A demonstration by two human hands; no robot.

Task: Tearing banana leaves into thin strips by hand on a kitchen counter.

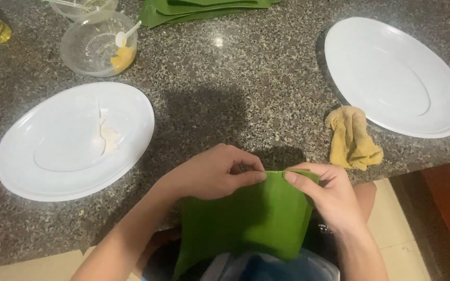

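Speckled grey stone counter (235,78) is filling the view. At its near edge, one green leaf piece (246,218) is hanging down over the person's lap. Left hand (212,171) and right hand (329,195) are both pinching its top edge between thumb and fingertips, pressed together. One crumpled yellow cloth (351,138) is lying just right of them. Two white oval plates are sitting left (42,156) and far right (397,73). Further away, two clear plastic bowls (92,44) and one stack of green leaves (199,9) are resting.
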